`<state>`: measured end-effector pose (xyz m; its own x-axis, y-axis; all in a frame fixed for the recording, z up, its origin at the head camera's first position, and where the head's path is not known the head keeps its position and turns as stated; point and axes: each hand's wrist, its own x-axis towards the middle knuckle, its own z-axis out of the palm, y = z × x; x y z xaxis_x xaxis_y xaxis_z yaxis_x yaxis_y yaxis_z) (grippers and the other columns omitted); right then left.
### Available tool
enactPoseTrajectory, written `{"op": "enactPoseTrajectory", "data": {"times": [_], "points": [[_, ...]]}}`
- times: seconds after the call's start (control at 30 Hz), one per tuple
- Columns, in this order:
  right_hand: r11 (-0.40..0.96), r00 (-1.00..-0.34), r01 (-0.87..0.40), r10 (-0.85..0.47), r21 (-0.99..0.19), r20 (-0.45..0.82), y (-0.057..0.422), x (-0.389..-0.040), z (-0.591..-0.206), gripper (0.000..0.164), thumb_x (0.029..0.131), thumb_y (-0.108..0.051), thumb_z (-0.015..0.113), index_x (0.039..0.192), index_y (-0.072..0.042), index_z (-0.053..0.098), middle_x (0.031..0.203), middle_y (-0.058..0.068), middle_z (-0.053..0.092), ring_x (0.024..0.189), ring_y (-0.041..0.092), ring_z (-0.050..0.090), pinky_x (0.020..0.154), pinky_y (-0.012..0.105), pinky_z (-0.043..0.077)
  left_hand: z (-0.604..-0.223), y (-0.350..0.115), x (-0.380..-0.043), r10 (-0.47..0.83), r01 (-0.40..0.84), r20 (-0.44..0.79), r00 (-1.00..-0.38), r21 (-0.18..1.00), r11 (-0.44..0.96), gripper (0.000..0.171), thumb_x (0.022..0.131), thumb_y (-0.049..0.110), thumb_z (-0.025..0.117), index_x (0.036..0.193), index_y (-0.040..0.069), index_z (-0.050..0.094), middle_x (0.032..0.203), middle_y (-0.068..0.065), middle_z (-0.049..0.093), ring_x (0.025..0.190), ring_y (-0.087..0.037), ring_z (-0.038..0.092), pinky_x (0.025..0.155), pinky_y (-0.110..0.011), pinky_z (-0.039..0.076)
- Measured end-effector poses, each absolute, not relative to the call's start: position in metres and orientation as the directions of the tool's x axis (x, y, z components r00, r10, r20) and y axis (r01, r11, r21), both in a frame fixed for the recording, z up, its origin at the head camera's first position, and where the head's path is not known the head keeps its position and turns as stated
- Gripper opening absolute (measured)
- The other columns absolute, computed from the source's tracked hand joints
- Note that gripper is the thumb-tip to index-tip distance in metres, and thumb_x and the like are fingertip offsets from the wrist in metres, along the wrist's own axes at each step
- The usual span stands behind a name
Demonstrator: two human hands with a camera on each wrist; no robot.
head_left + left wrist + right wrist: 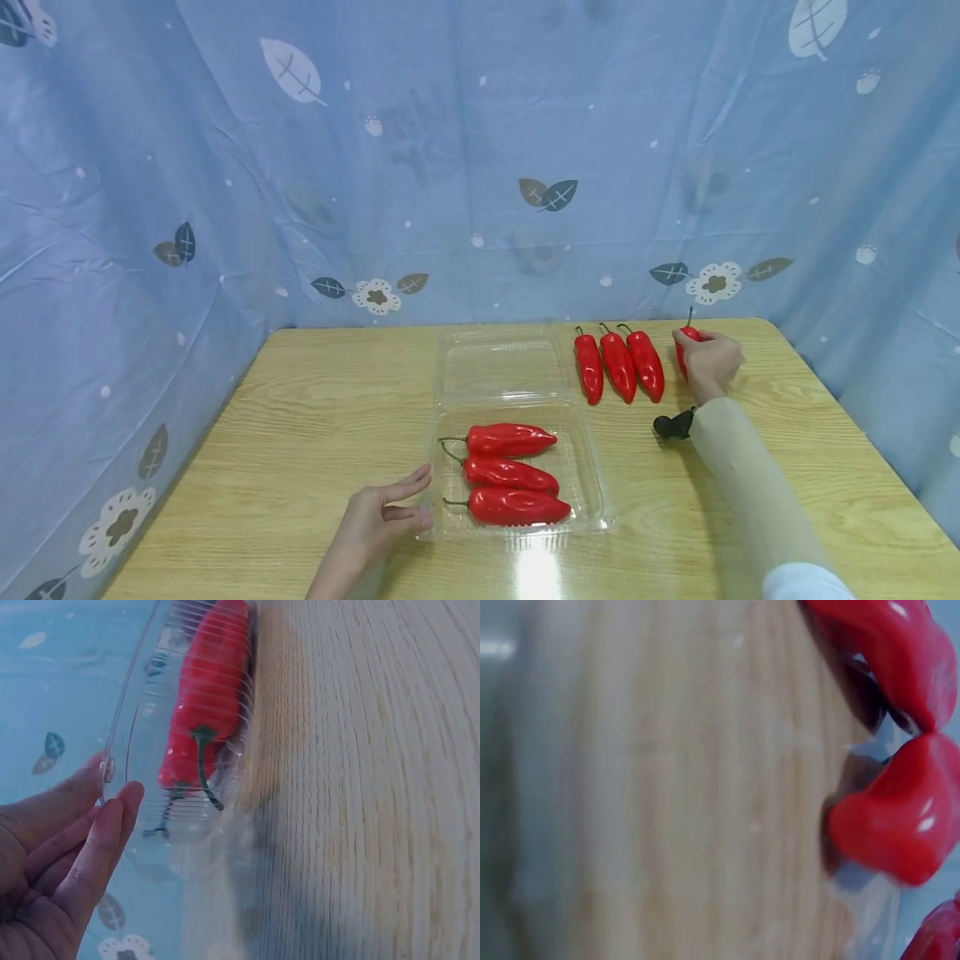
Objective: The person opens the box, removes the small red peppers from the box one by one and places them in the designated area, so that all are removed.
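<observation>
Near the table's back right, my right hand (711,360) pinches a red chili pepper (681,354) by its upper part, its green stem pointing up. Left of it, three red peppers (618,365) lie side by side. My left hand (378,518) is at the front left edge of a clear plastic box (592,467); its extended thumb and fingers touch the rim, a gap between them. The left wrist view shows those fingertips at the rim (127,697). Three more peppers (517,507) lie inside, stems to the left. The right wrist view shows blurred peppers (907,810); the hand is out of sight there.
The box's clear lid (502,362) lies folded back behind its base. A wooden table (322,417) carries everything. Blue patterned curtains (465,150) hang behind and at both sides. A small black device (673,425) is on the right wrist.
</observation>
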<state>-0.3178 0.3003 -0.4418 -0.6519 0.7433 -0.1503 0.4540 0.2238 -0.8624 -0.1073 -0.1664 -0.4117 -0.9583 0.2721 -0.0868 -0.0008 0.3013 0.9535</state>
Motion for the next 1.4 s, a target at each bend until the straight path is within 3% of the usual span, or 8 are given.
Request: {"op": "enactPoseTrajectory", "data": {"times": [0.5, 0.73, 1.4], "points": [[0.116, -0.670, 0.422, 0.708, -0.899, -0.223, 0.284, -0.320, -0.438, 0.055, 0.085, -0.030, 0.073, 0.130, -0.002, 0.058, 0.140, 0.017, 0.049, 0.130, 0.030, 0.038, 0.109, 0.038, 0.039, -0.409, -0.167, -0.106, 0.280, -0.014, -0.101, -0.955, 0.955, 0.297, 0.052, 0.080, 0.002, 0.075, 0.126, -0.012, 0.054, 0.140, -0.025, 0.043, 0.085, -0.021, 0.071, 0.073, -0.026, 0.059], [0.069, -0.669, 0.424, 0.696, -0.903, -0.261, 0.280, -0.322, -0.434, 0.055, 0.086, -0.029, 0.073, 0.131, -0.002, 0.058, 0.141, 0.015, 0.049, 0.129, 0.028, 0.042, 0.108, 0.037, 0.040, -0.407, -0.167, -0.107, 0.277, 0.000, -0.090, -0.957, 0.952, 0.306, 0.051, 0.080, 0.001, 0.075, 0.125, -0.012, 0.055, 0.139, -0.025, 0.044, 0.084, -0.019, 0.071, 0.073, -0.026, 0.059], [0.247, -0.731, 0.436, 0.658, -0.865, -0.180, 0.276, -0.327, -0.436, 0.063, 0.083, -0.029, 0.075, 0.129, 0.008, 0.053, 0.135, 0.024, 0.050, 0.126, 0.036, 0.041, 0.105, 0.044, 0.043, -0.406, -0.167, -0.108, 0.298, 0.019, -0.083, -0.951, 0.945, 0.325, 0.051, 0.080, 0.003, 0.075, 0.124, -0.013, 0.055, 0.138, -0.027, 0.044, 0.083, -0.018, 0.071, 0.072, -0.025, 0.059]]}}
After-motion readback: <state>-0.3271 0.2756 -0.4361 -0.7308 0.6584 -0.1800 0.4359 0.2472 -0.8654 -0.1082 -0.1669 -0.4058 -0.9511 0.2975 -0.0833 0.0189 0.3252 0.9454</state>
